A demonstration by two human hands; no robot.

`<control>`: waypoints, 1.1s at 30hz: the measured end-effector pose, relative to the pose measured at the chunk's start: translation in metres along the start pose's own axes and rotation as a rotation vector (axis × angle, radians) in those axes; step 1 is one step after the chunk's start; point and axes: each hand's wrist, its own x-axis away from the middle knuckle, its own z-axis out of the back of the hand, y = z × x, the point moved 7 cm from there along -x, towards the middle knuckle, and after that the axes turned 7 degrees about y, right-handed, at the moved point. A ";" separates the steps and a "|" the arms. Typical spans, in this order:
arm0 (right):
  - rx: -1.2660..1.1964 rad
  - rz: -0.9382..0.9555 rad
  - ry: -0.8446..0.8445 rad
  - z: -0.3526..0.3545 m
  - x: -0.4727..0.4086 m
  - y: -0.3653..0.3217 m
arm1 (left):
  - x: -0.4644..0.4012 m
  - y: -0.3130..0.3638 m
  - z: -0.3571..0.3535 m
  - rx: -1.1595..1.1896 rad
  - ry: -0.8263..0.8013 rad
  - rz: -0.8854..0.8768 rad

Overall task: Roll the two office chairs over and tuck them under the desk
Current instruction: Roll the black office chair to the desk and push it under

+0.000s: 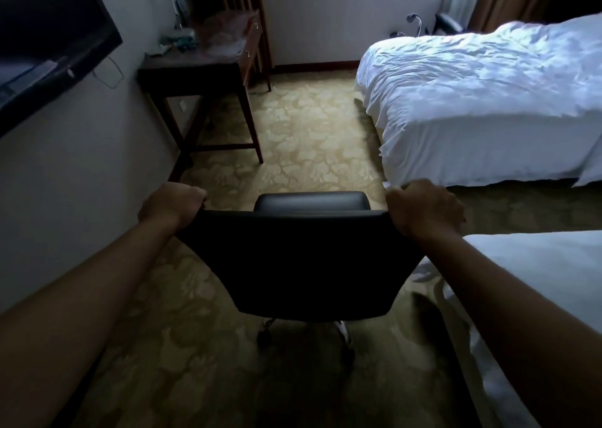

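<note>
2nd chair (pixel 447 23) behind bed (pixel 472 101), TV (pixel 49 36) cropped

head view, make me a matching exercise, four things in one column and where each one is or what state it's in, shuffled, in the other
Things:
1. chair
2. desk
3. tv
4. bed

Places or states:
A. mounted on the left wall
B. white, rumpled sheets, on the right
C. gripped at the backrest's top corners by the left hand and right hand
D. dark wood, against the left wall ahead, nothing tucked under it

Pairs: 1-C, 2-D, 3-A, 4-B
</note>
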 end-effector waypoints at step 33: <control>-0.030 0.085 -0.048 -0.161 -0.503 -0.087 | -0.389 0.252 -0.155 0.027 -0.089 0.244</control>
